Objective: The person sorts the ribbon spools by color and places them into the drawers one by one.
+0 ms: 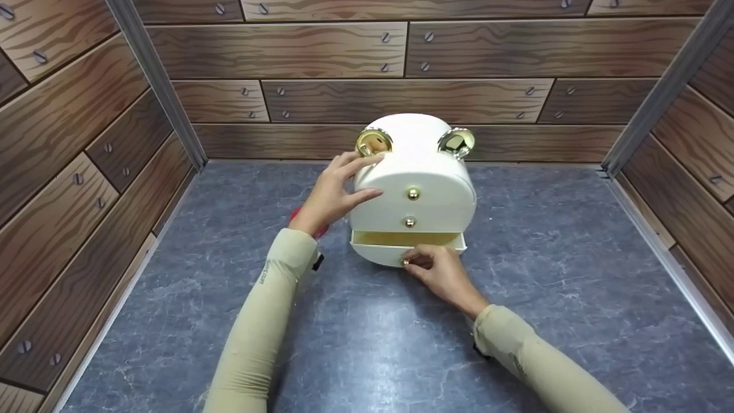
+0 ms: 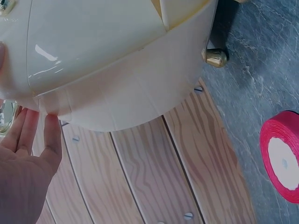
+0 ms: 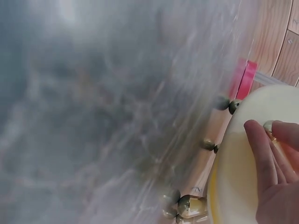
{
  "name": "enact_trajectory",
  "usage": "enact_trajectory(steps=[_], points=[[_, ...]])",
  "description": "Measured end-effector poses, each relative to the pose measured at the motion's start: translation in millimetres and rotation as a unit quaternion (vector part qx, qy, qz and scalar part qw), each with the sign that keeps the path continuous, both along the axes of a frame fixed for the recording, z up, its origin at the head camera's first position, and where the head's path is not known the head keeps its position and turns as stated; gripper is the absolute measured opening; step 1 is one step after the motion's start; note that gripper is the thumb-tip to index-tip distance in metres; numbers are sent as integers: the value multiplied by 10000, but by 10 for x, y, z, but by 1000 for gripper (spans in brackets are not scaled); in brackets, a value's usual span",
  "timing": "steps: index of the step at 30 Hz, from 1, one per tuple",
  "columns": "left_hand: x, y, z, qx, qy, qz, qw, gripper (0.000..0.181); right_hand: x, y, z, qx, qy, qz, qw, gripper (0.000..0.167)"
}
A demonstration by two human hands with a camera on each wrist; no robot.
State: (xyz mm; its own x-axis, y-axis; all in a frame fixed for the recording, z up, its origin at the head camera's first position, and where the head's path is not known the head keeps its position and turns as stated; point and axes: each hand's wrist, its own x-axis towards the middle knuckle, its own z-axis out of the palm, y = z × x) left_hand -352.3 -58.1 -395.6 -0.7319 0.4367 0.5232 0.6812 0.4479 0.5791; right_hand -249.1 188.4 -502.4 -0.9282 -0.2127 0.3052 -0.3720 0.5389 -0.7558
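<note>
The bottom drawer (image 1: 373,252) of the rounded white cabinet (image 1: 427,207) on the marbled counter (image 1: 373,344) stands partly out, while the front above it sits flush; whether opening or closing remains to be finished, I can't tell. The right hand's (image 1: 440,274) grip pinches the drawer's shiny gold knob (image 1: 405,262); the left hand (image 1: 337,189), grip spread, touches the glossy, smooth, curved side, near a bright metallic ear (image 1: 374,141)

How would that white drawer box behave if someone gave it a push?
The white drawer box would likely feel stiff, as its smooth walls hold a crisp curve. Its glossy shell could be slippery. With the bottom drawer standing open at the front, it may tip forward more readily.
</note>
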Motion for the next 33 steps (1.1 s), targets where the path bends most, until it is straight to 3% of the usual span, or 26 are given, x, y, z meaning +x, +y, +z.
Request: enact_trajectory(steps=[16,33], points=[[-5,-21,8,12,4,-25,10000,63,324,34,3,49,-236,138,9996,16],[5,-12,2,-8,-33,35,10000,62,506,27,-43,52,-180,81,9998,15]])
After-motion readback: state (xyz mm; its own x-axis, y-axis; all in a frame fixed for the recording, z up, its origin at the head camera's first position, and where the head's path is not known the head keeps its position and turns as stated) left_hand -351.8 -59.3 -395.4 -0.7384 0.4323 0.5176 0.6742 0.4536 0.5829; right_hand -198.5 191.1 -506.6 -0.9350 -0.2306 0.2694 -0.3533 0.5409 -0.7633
